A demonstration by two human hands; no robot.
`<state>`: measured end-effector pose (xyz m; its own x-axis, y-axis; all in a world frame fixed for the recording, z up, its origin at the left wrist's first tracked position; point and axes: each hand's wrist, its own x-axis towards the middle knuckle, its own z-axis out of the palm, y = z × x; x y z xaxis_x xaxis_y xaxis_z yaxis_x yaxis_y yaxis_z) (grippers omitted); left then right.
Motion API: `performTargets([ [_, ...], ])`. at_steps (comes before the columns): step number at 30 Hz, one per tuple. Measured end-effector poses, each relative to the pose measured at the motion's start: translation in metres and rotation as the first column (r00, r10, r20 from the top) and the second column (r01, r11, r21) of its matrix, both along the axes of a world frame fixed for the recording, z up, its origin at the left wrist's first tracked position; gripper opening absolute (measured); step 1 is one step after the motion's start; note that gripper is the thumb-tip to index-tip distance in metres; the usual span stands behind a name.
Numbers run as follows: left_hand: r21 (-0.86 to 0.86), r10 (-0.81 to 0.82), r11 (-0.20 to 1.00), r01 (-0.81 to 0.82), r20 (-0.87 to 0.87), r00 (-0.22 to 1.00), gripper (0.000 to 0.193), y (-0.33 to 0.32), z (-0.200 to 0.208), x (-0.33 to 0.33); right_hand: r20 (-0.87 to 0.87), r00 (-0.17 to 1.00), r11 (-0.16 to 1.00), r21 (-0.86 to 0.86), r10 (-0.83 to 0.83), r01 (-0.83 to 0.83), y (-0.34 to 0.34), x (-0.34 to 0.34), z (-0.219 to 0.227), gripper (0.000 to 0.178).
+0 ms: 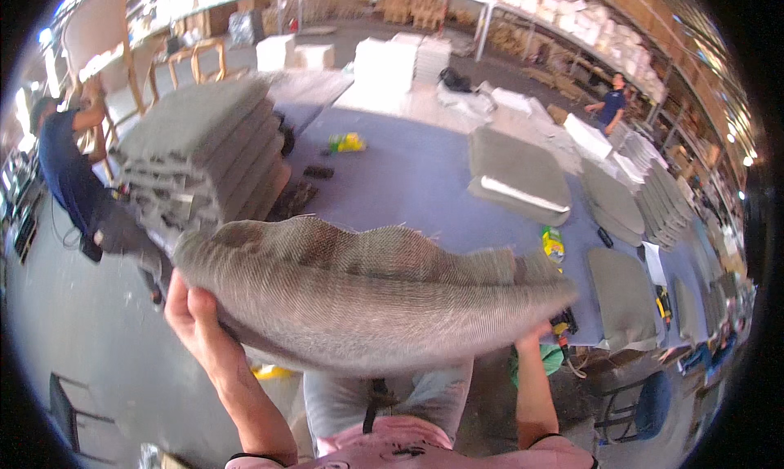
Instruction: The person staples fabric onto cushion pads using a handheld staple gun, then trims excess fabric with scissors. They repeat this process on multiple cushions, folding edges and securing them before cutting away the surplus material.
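Note:
A curved seat cushion [384, 306] covered in grey-brown woven fabric is raised in front of my body, over the near edge of the table. Its upper edge is wavy, with loose threads sticking up. My left hand [194, 315] grips the left end, the thumb lying along the fabric. At the right end my right hand [533, 337] holds the cushion from below, its fingers partly hidden by it. A tall stack of grey upholstered pads [196, 142] stands beyond the cushion's left end.
The blue-covered table [392, 167] bears grey seat pads [521, 175], a yellow-green packet [347, 142] and a yellow-handled tool [663, 306]. White foam blocks [384, 65] stand at the back. One person [73, 159] handles a wooden chair at left; another person [612, 106] stands far right.

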<state>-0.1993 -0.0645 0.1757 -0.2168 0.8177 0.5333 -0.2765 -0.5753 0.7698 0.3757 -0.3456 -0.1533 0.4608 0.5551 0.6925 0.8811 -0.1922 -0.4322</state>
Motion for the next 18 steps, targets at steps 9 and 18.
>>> performTargets([
  [9, -0.609, -0.191, 0.792, 0.036, -0.192, 0.962, 0.053, -0.012, -0.19, 0.022, -0.395, 0.909, 0.956, -0.294, -0.132, 0.012, 0.048, -0.112, 0.126, 0.055],
  [18, -0.034, 0.004, 0.997, -0.062, -0.849, 0.528, 0.057, 0.075, -0.231, 0.035, -0.063, 0.977, 0.952, -0.247, -0.204, 0.183, 0.073, -0.187, 0.065, 0.057],
])
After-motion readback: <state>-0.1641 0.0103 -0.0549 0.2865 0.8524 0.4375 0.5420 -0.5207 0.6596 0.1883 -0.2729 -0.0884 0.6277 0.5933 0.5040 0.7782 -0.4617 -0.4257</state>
